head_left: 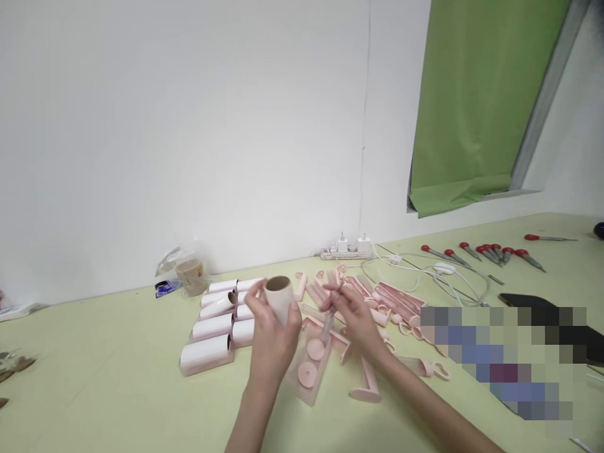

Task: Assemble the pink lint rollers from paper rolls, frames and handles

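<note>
My left hand (274, 336) is wrapped round a white cardboard-like tube (283, 303), held upright with its dark hollow end facing up. Fingertips of my right hand (357, 314) are pinched on a narrow clear plastic tube (328, 323) that hangs down below them. Under it lies a translucent tray (309, 395) bearing round pink discs (307, 375). Beside the tray, a pink L-shaped part (368, 384) rests on the table. More pink plastic parts (396, 302) are heaped past my right hand.
Several white tubes (207, 355) lie in two columns at left. Behind them is a tape roll (191, 277) in a plastic bag. A power strip (346, 253) with white cables stands by the wall. Red-headed tools (528, 258) and a black flat object (533, 302) are on the right.
</note>
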### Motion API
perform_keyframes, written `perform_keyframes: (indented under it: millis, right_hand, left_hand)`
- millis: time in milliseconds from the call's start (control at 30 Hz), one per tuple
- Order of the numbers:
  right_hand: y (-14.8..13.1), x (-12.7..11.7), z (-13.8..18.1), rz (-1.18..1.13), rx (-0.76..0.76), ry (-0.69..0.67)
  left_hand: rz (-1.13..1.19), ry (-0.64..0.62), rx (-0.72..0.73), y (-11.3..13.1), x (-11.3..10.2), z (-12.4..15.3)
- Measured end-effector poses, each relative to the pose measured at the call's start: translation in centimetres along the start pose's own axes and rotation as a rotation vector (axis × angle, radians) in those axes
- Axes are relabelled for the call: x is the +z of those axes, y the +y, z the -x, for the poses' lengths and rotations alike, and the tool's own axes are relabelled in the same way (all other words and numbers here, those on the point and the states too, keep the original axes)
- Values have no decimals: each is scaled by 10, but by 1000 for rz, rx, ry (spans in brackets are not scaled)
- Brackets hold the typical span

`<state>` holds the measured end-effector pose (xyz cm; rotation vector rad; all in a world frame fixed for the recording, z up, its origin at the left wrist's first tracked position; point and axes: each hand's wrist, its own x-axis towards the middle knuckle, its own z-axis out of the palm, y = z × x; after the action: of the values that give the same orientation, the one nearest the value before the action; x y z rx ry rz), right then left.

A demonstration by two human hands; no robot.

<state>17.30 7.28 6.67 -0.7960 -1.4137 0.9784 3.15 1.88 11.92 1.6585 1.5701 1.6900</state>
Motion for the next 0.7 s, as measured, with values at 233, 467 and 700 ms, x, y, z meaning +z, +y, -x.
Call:
perform_keyframes:
  millis: [233, 467, 700]
  right_hand:
    - [-11, -27, -5, -30, -79, 273]
    - [-15, -31, 5, 186, -90, 38]
    - [-13, -48, 22, 677, -247, -277]
  left_hand:
    - [-857, -554, -21, -38, 45, 42]
    - [-840, -647, 171, -71, -6, 53]
    - [-950, -501, 360, -127, -52, 28]
